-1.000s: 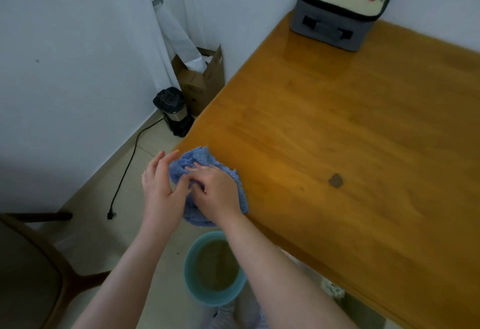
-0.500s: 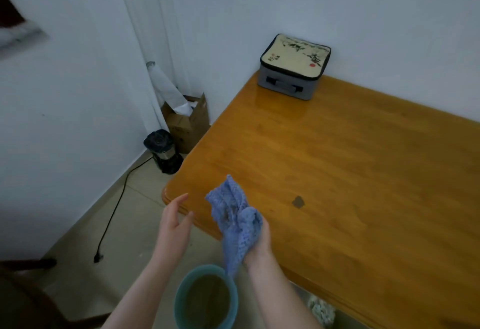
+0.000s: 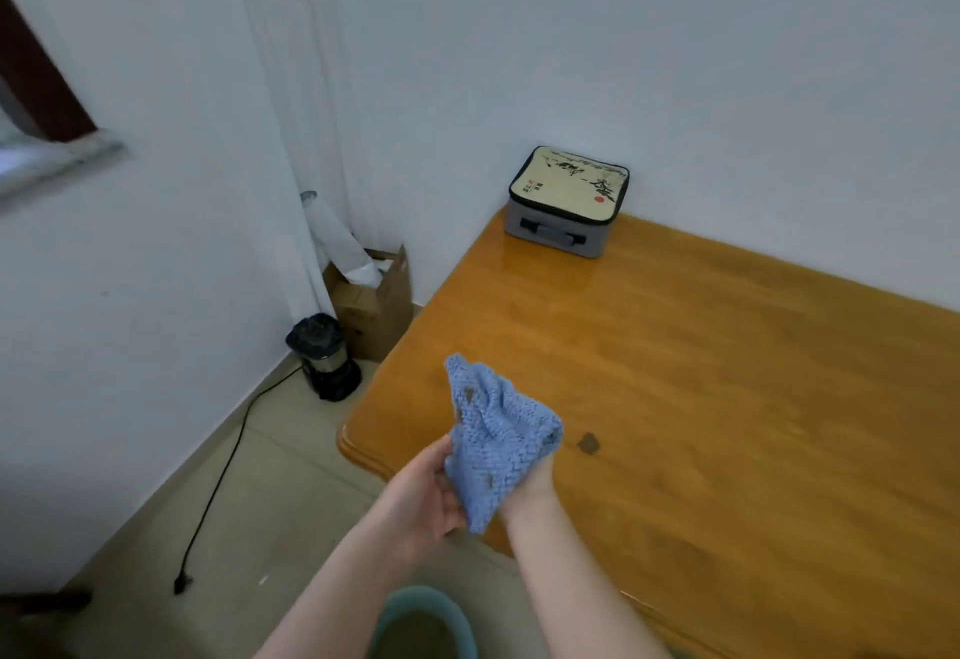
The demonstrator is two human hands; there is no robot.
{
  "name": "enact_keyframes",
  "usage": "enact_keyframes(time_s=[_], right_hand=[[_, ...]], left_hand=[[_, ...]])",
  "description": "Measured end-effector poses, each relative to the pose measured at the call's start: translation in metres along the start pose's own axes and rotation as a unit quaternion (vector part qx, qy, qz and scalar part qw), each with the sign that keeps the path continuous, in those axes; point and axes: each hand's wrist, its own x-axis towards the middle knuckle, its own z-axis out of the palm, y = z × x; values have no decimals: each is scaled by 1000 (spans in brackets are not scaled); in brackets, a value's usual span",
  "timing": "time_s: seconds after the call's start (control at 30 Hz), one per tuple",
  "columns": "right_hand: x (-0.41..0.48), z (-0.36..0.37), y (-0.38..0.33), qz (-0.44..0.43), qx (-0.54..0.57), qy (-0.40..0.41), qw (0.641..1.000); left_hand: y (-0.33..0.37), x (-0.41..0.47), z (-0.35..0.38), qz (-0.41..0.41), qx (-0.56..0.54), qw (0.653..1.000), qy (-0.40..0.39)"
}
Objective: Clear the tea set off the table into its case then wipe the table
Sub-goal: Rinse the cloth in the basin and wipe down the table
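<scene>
1. The right hand (image 3: 530, 484) is almost wholly hidden behind one crumpled blue knitted cloth (image 3: 496, 442); only its wrist and the heel of the palm show, so its fingers cannot be seen, though the cloth is bunched up over it and held.
2. The left hand (image 3: 423, 494) is in plain sight just left of the cloth, its fingers curled and pinching the cloth's lower left edge.
3. The cloth carries a few small brown stains, one near its top and others lower down; what they are cannot be made out.
4. Both hands are raised over the near left corner of the one glossy orange-brown wooden desk (image 3: 701, 372), whose right and near parts are cut off by the frame.
5. One small dark spot (image 3: 588, 444) lies on the desk just right of the right hand; whether it is a knot or a spill cannot be told.
6. One closed grey fabric case with a cream ink-painted lid (image 3: 569, 201) stands far beyond the hands at the desk's back left corner, against the wall.
7. Below the forearms, one round teal basin (image 3: 421, 624) sits on the floor, cut off at the bottom edge.
8. Beyond the left hand, on the floor, stand one black appliance (image 3: 322, 357) with a trailing cord and one open cardboard box (image 3: 371, 302).
</scene>
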Motion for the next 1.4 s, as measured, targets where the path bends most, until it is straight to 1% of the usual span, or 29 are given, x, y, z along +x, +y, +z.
enact_keyframes(time_s=[0.13,0.2,0.3,0.5,0.6,0.67,0.73,0.8,0.83,0.97,1.1,1.2,1.27,1.33,1.37,1.4], right_hand=[[6,5,-14,-24,-37,55,998],[8,3,-28,-39,-38,77,996],[5,-4,-53,-15,-39,70,997],[-4,-31,-123,44,-86,89,991],[-12,-41,-152,78,-202,65,974],[-12,-47,-167,92,-295,59,949],[-10,-50,-176,84,-372,86,920],[-6,-52,-183,84,-415,95,901],[-5,-52,-186,85,-421,90,899],[2,-54,-196,79,-380,54,920],[6,-57,-202,67,-400,29,914],[7,-60,-211,70,-388,25,919],[5,-57,-217,79,-403,16,912],[3,-53,-221,88,-426,5,900],[2,-51,-223,86,-456,5,886],[4,-49,-225,80,-510,5,856]], left_hand=[[10,2,18,5,15,1000,13],[12,9,27,23,48,998,28],[12,18,40,58,84,994,39],[20,38,72,102,72,992,28],[21,49,86,119,80,989,37],[21,56,91,127,106,985,42],[21,62,91,130,138,981,40],[20,68,90,131,158,978,42],[20,72,89,130,160,977,46],[17,81,83,107,127,982,90],[9,86,84,89,108,985,106],[8,90,88,72,48,992,95],[8,92,92,55,1,995,78],[7,95,95,43,-22,996,73],[6,95,96,38,-27,996,74],[5,96,96,30,-29,996,76]])
